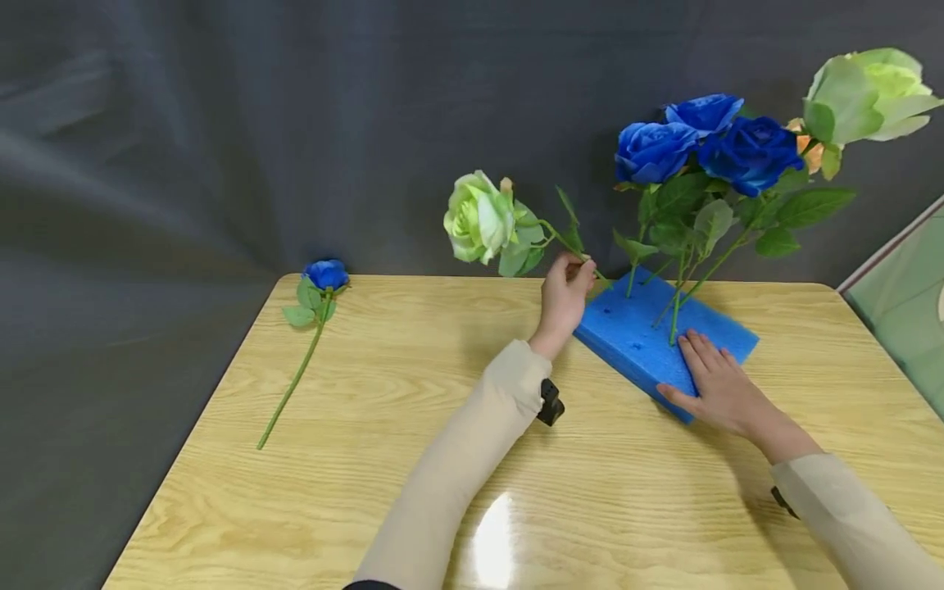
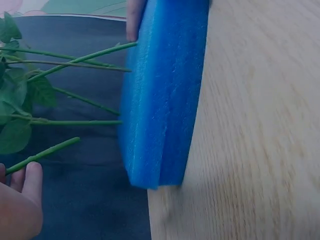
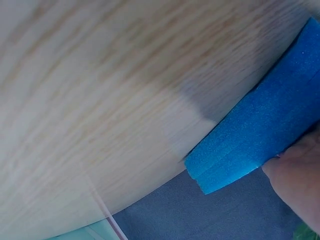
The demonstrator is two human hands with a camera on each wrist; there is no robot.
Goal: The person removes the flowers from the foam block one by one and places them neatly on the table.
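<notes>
A blue foam block (image 1: 649, 340) lies on the wooden table (image 1: 413, 410), with several blue roses (image 1: 701, 143) and a pale green rose (image 1: 870, 94) standing in it. My left hand (image 1: 566, 291) pinches the stem of another pale green rose (image 1: 483, 220), held tilted left, its stem end at the block's left corner. In the left wrist view the stem (image 2: 42, 154) runs from my fingers (image 2: 22, 200) toward the foam block (image 2: 162, 95). My right hand (image 1: 719, 385) lies flat on the block's near end; its thumb (image 3: 295, 180) shows against the foam block (image 3: 260, 140).
A single blue rose (image 1: 317, 299) lies on the table at the far left. A dark grey curtain (image 1: 295, 123) hangs behind the table. A pale green panel (image 1: 907, 295) stands off the right edge.
</notes>
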